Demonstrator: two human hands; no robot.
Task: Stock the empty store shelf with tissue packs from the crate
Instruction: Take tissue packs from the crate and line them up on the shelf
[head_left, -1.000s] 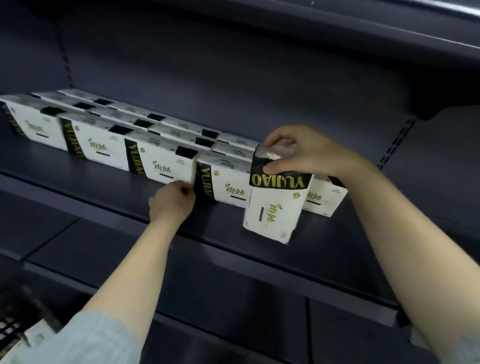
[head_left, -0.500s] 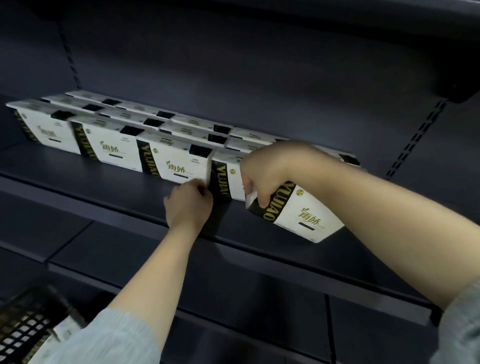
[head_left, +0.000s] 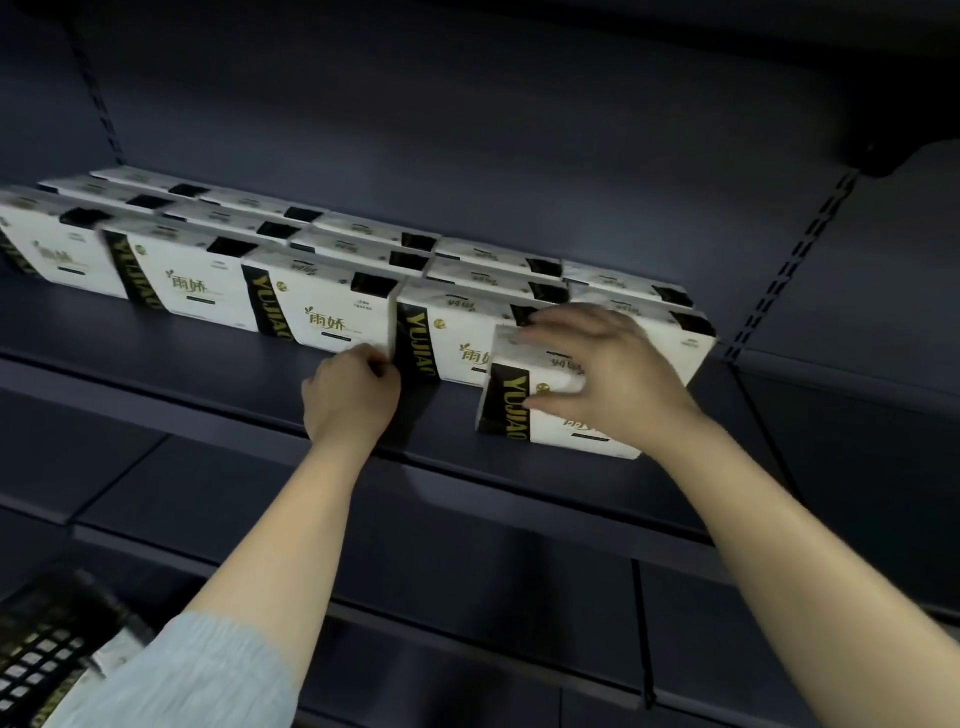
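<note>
Several white tissue packs with black and gold bands stand in rows (head_left: 322, 312) on the dark shelf (head_left: 208, 374). One more tissue pack (head_left: 511, 400) stands on the shelf in front of the rows at the right. My right hand (head_left: 602, 374) lies over its top and front, thumb low on the front face and fingers spread across the top edge. My left hand (head_left: 350, 397) is curled, with its fingertips at the lower corner where two front-row packs meet.
A black crate (head_left: 36, 644) with a white pack inside shows at the lower left corner. A lower shelf (head_left: 467, 582) runs beneath. A slotted upright (head_left: 789, 270) marks the shelf's right end, and the shelf above overhangs.
My right hand turned the pack from upright to lying lengthwise and set it down on the shelf in front of the rows. My left hand stayed at the front-row packs.
</note>
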